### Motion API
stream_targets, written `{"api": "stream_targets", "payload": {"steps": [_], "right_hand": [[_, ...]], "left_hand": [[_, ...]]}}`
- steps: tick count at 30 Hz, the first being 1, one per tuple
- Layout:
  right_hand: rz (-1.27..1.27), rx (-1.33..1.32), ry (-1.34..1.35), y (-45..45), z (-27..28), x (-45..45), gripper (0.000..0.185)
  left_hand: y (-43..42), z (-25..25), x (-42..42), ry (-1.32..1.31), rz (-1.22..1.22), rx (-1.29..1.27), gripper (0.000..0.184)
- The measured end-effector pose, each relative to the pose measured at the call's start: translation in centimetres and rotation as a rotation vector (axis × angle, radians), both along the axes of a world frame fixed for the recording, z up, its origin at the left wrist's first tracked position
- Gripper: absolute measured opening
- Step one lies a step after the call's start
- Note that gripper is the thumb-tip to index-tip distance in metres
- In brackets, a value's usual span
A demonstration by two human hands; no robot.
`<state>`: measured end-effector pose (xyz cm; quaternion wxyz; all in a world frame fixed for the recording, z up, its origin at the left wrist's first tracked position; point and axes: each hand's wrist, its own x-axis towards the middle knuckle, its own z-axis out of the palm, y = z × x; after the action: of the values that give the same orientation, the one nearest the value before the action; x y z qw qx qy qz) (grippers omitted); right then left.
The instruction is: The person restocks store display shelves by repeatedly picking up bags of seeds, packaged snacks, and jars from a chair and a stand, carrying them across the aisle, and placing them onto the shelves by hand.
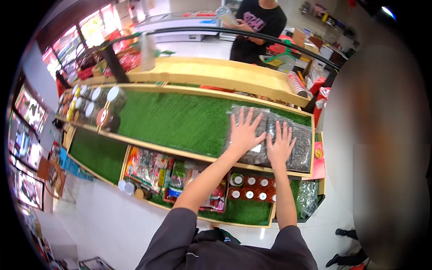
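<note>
My left hand (245, 135) lies with spread fingers on a clear plastic bag of dark contents (255, 156) at the right end of the upper shelf. Beside it, my right hand (279, 148) rests, fingers apart, on the neighbouring bags. Another clear bag of small dark pieces (300, 148) lies just right of it, by the shelf's end edge. What fills the bags is too small to name. Under them is green artificial turf (175, 119) framed by a wooden rim. Neither hand grasps anything.
Lidded jars (92, 105) crowd the shelf's left end. Below stand red-brown bottles with white caps (249, 194) and packaged goods (150, 168). A wooden tray (216, 76) runs behind, under a black rail (193, 29). Beyond it, a person (258, 27) holds a clear container.
</note>
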<state>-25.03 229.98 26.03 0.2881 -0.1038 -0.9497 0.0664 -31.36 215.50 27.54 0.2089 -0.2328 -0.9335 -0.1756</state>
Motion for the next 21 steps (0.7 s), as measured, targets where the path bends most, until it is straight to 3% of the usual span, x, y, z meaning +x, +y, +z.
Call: {"api": "stream_targets", "payload": {"steps": [4, 5, 7, 8, 9, 10, 11, 13, 14, 16, 17, 18, 19, 20, 21], "right_hand": [[-0.039, 0.079, -0.050, 0.4, 0.3, -1.0, 0.058], [0.034, 0.116, -0.044, 1.4, 0.0, -1.2, 0.057], [0.210, 0.105, -0.036, 4.1, -2.2, -2.5, 0.059], [0.173, 0.194, -0.039, 5.3, -3.6, -3.3, 0.057], [0.118, 0.065, -0.155, 3.4, -1.3, -2.3, 0.054], [0.147, 0.020, -0.076, 3.5, -0.9, -1.9, 0.051], [0.022, 0.012, 0.016, 5.2, -2.3, -1.8, 0.051], [0.002, -0.047, 0.364, -0.8, -1.3, -0.4, 0.045], [0.004, -0.123, 0.480, -6.9, 0.1, 3.1, 0.042], [0.287, -0.319, 0.524, -16.3, -0.5, 5.8, 0.035], [0.413, -0.478, 0.465, -23.3, -0.9, 7.8, 0.028], [0.529, -0.672, 0.328, -31.6, -0.3, 10.9, 0.023], [0.736, -0.710, 0.162, -36.6, -3.2, 11.9, 0.021], [0.929, -0.812, -0.023, -44.9, -2.3, 16.0, 0.021], [1.123, -0.645, -0.216, -50.5, -3.0, 19.0, 0.022]], "left_hand": [[-0.2, -1.5, -0.8, 0.000, -0.098, 0.161, 0.077], [-1.7, -0.3, -0.3, 0.005, -0.243, 0.171, 0.080], [-3.5, -0.3, 2.7, 0.132, -0.267, 0.341, 0.076], [-7.5, 3.1, 6.1, 0.099, -0.359, 0.397, 0.073], [-10.8, 3.7, 8.0, 0.136, -0.481, 0.461, 0.071], [-13.9, 3.6, 10.3, 0.115, -0.547, 0.460, 0.068], [-18.1, 3.6, 13.6, 0.099, -0.601, 0.514, 0.060], [-28.9, 1.8, 19.6, 0.125, -0.589, 0.631, 0.044], [-34.3, 0.1, 23.4, 0.102, -0.399, 0.605, 0.040], [-44.3, -7.0, 30.6, 0.095, 0.015, 0.460, 0.038], [-48.9, -11.0, 35.4, -0.178, 0.297, 0.427, 0.037], [-53.6, -13.4, 40.9, -0.319, 0.543, 0.583, 0.037], [-58.4, -22.7, 47.0, -0.390, 0.740, 0.509, 0.042], [-61.7, -25.3, 54.5, -0.550, 1.132, 0.438, 0.044], [-65.1, -27.8, 61.0, -1.104, 1.486, 0.454, 0.045]]}}
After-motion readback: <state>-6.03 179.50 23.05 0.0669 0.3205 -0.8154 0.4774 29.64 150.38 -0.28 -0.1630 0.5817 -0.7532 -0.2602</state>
